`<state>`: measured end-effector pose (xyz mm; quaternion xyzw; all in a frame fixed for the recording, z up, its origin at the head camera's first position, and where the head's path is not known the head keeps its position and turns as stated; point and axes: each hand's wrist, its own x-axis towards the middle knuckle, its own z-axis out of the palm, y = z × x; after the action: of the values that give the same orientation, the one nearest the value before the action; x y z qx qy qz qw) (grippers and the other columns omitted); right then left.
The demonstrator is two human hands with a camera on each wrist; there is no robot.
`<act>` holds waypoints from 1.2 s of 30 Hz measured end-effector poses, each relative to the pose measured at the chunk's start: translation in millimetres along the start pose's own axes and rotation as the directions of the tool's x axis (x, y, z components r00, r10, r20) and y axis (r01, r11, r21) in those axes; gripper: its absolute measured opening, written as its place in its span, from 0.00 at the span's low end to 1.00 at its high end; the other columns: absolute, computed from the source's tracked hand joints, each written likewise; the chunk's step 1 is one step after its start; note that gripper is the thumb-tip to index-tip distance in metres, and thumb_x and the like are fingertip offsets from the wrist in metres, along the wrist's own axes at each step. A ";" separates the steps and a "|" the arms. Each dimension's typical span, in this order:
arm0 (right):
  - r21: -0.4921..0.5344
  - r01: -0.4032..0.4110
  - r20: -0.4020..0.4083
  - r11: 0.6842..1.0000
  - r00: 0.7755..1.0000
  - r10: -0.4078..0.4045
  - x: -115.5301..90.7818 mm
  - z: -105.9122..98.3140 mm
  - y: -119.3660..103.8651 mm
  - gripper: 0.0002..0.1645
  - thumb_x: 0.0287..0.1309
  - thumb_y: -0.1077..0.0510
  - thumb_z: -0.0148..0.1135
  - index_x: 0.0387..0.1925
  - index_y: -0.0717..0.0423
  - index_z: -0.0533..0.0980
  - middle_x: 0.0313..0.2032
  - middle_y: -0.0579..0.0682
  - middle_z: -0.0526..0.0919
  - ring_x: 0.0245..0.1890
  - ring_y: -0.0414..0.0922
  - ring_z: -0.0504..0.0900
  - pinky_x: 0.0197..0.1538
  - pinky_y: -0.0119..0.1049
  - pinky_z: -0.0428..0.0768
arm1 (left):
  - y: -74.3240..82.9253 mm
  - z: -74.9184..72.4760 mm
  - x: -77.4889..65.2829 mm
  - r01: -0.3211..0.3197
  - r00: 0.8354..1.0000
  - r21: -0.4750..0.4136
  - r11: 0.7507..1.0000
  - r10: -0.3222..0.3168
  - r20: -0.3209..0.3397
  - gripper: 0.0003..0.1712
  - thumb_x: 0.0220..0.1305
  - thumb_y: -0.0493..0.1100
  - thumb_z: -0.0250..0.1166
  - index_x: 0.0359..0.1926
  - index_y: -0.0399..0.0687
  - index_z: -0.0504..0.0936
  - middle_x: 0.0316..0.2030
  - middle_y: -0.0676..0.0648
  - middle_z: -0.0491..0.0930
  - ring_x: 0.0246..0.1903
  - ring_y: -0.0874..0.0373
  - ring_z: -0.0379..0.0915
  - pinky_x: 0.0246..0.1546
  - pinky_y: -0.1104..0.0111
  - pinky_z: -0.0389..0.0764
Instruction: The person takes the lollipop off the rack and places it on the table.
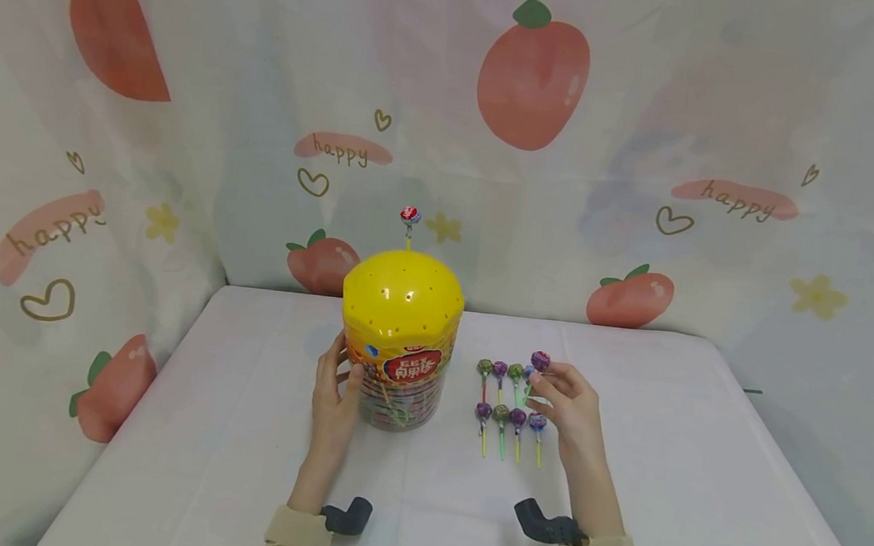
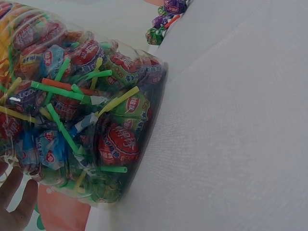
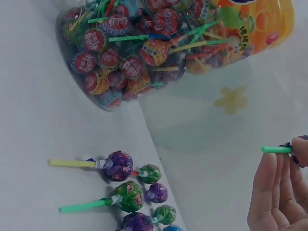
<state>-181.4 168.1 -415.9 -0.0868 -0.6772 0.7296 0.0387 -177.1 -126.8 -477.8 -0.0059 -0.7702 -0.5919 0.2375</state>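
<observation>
A tall clear jar of wrapped lollipops stands upright on the table, topped by a yellow domed lid with small holes. One red-and-white lollipop sticks up at the back of the lid. The left hand holds the jar's left side, thumb toward the front; its fingertips show at the jar wall in the left wrist view. Between thumb and fingers, the right hand pinches a purple lollipop by its green stick, raised above the table. Its wrapped head is partly hidden in the right wrist view.
Right of the jar, several lollipops lie in two rows, with a purple one in the front row and a green one in the back row. The white table meets a fruit-printed curtain behind.
</observation>
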 end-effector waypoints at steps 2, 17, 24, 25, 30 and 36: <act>-0.022 -0.018 -0.004 1.000 1.000 0.018 -0.6 -2.1 3.4 0.10 0.60 0.65 0.62 0.41 0.54 0.71 0.26 0.36 0.81 0.28 0.35 0.81 0.36 0.30 0.84 | 0.3 0.2 -0.1 -0.004 1.000 -0.001 1.000 0.004 0.000 0.32 0.71 0.47 0.54 0.73 0.63 0.56 0.64 0.48 0.67 0.64 0.54 0.62 0.60 0.55 0.70; -0.161 -0.103 -0.012 0.982 0.995 0.102 -1.4 -20.9 22.8 0.19 0.63 0.61 0.59 0.51 0.64 0.66 0.26 0.33 0.79 0.30 0.35 0.81 0.38 0.28 0.83 | -1.3 0.9 0.1 -0.021 1.000 -0.004 1.000 0.021 -0.009 0.32 0.71 0.47 0.55 0.73 0.60 0.57 0.65 0.47 0.66 0.64 0.52 0.63 0.60 0.52 0.71; -0.220 -0.112 -0.029 0.969 0.994 0.108 -1.4 -30.0 30.0 0.17 0.63 0.62 0.58 0.49 0.67 0.68 0.25 0.34 0.80 0.29 0.33 0.81 0.37 0.28 0.83 | -1.3 1.2 -0.2 -0.019 1.000 -0.004 1.000 0.019 -0.011 0.32 0.71 0.47 0.55 0.73 0.60 0.57 0.64 0.47 0.67 0.64 0.52 0.63 0.60 0.52 0.71; -0.224 -0.114 -0.028 0.968 0.993 0.110 -1.7 -31.3 31.1 0.17 0.63 0.63 0.58 0.50 0.67 0.68 0.25 0.34 0.80 0.29 0.33 0.81 0.37 0.28 0.83 | -1.4 1.2 -0.2 -0.017 1.000 -0.002 1.000 0.017 -0.011 0.32 0.71 0.47 0.55 0.73 0.60 0.57 0.64 0.47 0.67 0.64 0.52 0.63 0.60 0.52 0.71; -0.264 -0.132 -0.025 0.956 0.991 0.130 -1.8 -38.2 36.5 0.22 0.62 0.63 0.59 0.54 0.70 0.67 0.25 0.35 0.81 0.30 0.33 0.81 0.37 0.27 0.83 | -0.4 1.1 -0.5 -0.012 1.000 0.008 1.000 0.012 -0.010 0.32 0.71 0.47 0.55 0.73 0.61 0.57 0.64 0.48 0.67 0.64 0.53 0.63 0.59 0.55 0.71; -0.310 -0.160 -0.033 0.937 0.987 0.158 -0.5 -44.4 42.6 0.23 0.61 0.63 0.60 0.54 0.71 0.66 0.25 0.37 0.81 0.27 0.34 0.82 0.34 0.26 0.83 | 0.5 0.9 -0.3 -0.014 1.000 0.000 1.000 0.014 -0.009 0.32 0.71 0.46 0.54 0.73 0.61 0.57 0.65 0.48 0.66 0.64 0.53 0.63 0.59 0.54 0.71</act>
<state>-170.3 208.1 -461.2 -0.1492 -0.7743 0.6141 -0.0319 -177.0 -125.8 -477.7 -0.0087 -0.7691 -0.5903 0.2450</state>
